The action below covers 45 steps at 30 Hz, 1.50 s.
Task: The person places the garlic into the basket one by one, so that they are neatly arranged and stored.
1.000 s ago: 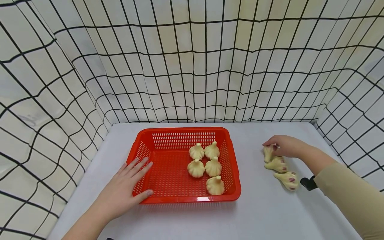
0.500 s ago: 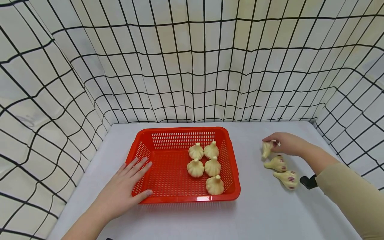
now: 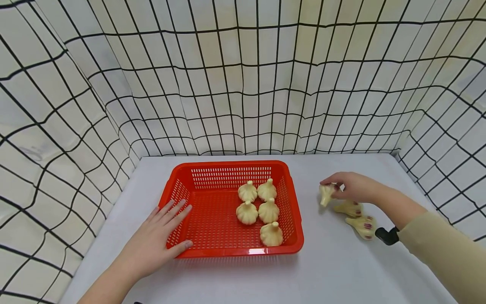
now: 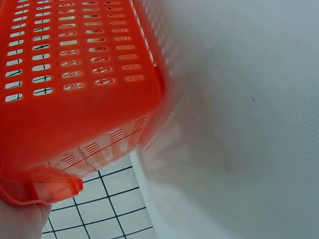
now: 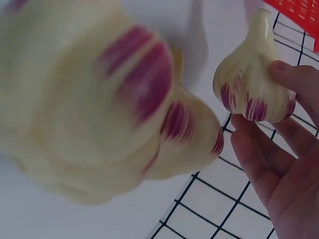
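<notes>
My right hand pinches a garlic bulb between thumb and fingers, to the right of a red basket. The right wrist view shows this cream garlic bulb with purple streaks, its stem pointing up. Two more purple-marked bulbs lie on the table beneath that hand, a nearer bulb and a farther bulb. My left hand rests with spread, straight fingers on the basket's left rim. Several cream bulbs stand in the basket's right half, stems up.
A white cloth-covered table lies under everything. Black netting over white sheeting rises at the back and both sides. The basket's outer wall fills the upper left of the left wrist view.
The right hand has lifted the farthest garlic bulb away from the other two and carried it left toward the basket. The left hand has stayed on the rim.
</notes>
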Each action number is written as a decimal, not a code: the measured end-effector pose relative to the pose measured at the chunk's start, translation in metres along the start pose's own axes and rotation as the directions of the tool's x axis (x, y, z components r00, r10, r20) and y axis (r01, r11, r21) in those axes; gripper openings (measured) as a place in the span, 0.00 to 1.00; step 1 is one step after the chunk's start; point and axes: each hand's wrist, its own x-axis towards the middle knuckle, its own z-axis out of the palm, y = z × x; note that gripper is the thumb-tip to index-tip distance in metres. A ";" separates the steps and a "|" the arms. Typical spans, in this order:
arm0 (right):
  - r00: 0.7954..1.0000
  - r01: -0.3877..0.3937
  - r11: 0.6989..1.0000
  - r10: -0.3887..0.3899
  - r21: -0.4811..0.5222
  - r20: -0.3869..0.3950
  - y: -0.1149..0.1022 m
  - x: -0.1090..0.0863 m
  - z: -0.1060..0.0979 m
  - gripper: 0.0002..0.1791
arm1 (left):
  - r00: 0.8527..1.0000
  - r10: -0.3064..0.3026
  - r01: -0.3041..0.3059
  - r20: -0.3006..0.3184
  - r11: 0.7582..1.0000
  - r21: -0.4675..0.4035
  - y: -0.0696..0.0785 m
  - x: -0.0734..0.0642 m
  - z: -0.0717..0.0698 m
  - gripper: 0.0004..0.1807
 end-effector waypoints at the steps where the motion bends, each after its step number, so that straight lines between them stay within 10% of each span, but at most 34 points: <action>1: 1.000 0.005 1.000 -0.005 0.006 0.003 -0.002 -0.001 0.001 0.22 | 1.000 0.001 -0.001 -0.001 1.000 0.000 0.000 0.000 0.000 0.47; 24: 0.990 -0.007 0.951 -0.037 0.310 0.138 -0.018 -0.009 0.043 0.25 | 1.000 0.010 -0.010 -0.011 1.000 0.000 0.000 -0.001 0.001 0.46; 45: 0.999 -0.020 0.994 0.016 0.106 0.040 -0.012 -0.021 0.036 0.22 | 1.000 0.015 -0.014 -0.013 1.000 0.002 0.001 -0.001 -0.001 0.46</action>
